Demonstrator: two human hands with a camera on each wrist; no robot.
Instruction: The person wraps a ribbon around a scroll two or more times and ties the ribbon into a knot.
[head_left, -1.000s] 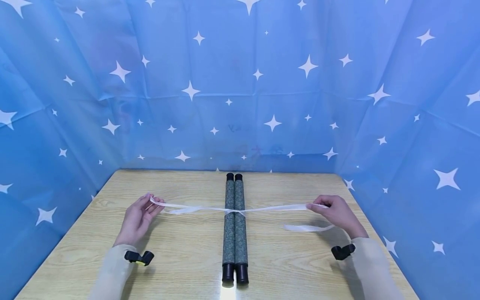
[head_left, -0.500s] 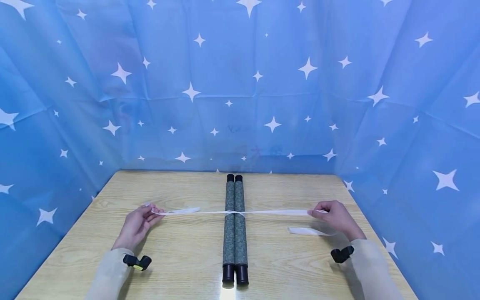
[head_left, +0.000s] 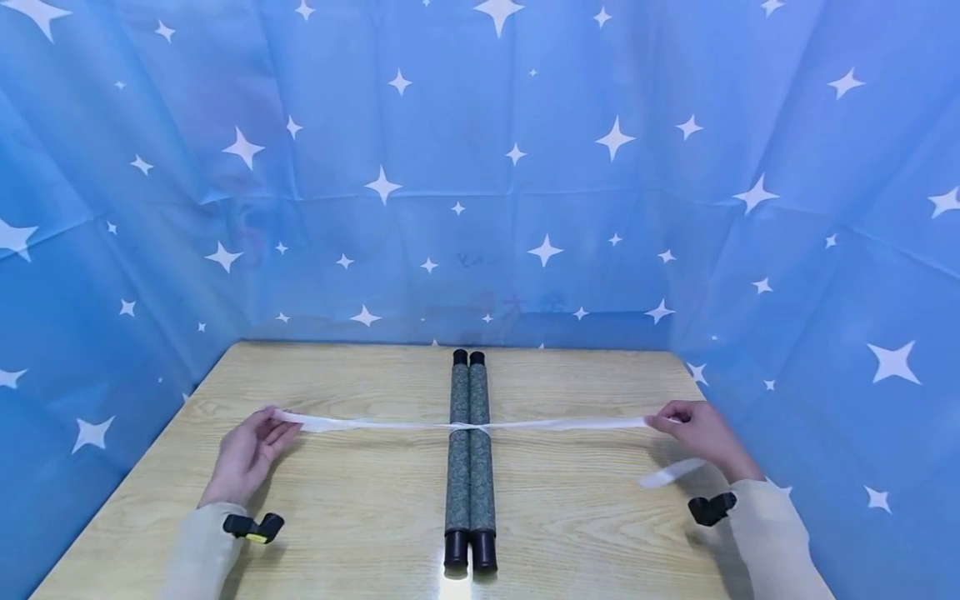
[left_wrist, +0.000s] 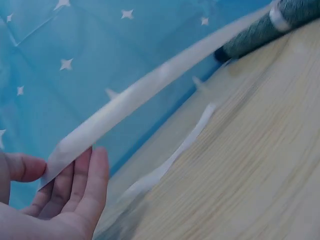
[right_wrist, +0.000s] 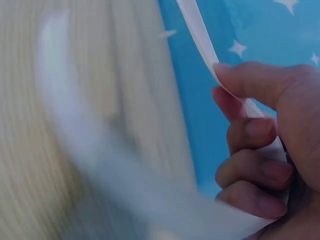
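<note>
Two green patterned scroll rollers [head_left: 459, 475] with black end knobs lie side by side in the middle of the table. A white ribbon [head_left: 570, 424] crosses them around mid-length and stretches out to both sides. At the left, my left hand [head_left: 243, 458] pinches one length of it between thumb and fingers; the left wrist view shows the ribbon [left_wrist: 125, 102] running up to the scroll [left_wrist: 295, 12]. My right hand [head_left: 701, 437] pinches the other length. In the right wrist view its fingers [right_wrist: 250, 167] curl over the ribbon, and a blurred loose tail [right_wrist: 125, 180] hangs from them.
The light wood table [head_left: 360, 517] meets a blue curtain [head_left: 480, 167] with white stars at the back and sides. A black wrist camera [head_left: 253, 527] sits on the left sleeve, another camera [head_left: 711, 508] on the right.
Both hands have moved outward, left hand to the left and right hand to the right, with the ribbon lengths drawn out straighter. The right tail has swung right. The scroll has stayed put.
</note>
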